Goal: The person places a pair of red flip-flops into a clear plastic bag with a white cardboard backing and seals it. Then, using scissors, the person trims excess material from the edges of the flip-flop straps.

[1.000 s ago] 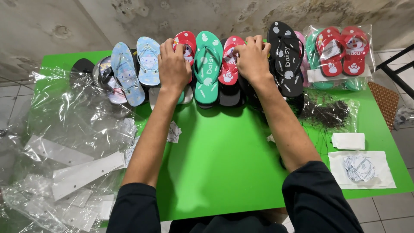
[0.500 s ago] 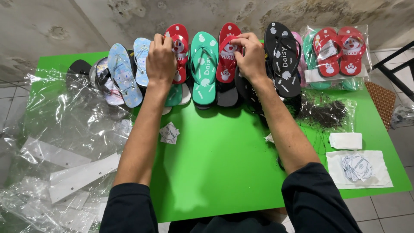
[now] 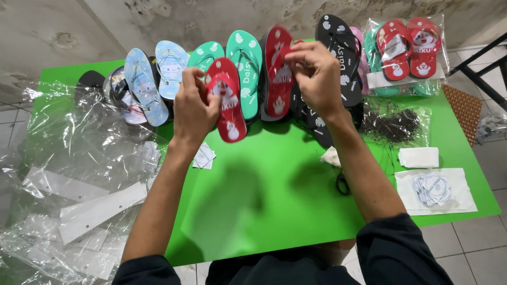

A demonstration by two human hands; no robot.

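The left hand grips one red flip-flop. The right hand pinches its mate; green sandals stand between the two grips.

A clear bag of red sandals lies at the table's far right corner; round labels sit on white paper near the right edge.

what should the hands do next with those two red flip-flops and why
Probably bring the two together, sole to sole, as a pair. The left hand holds one red flip-flop and the right hand holds the other red flip-flop, both lifted off the green table and apart, while a bagged red pair lies at the far right.
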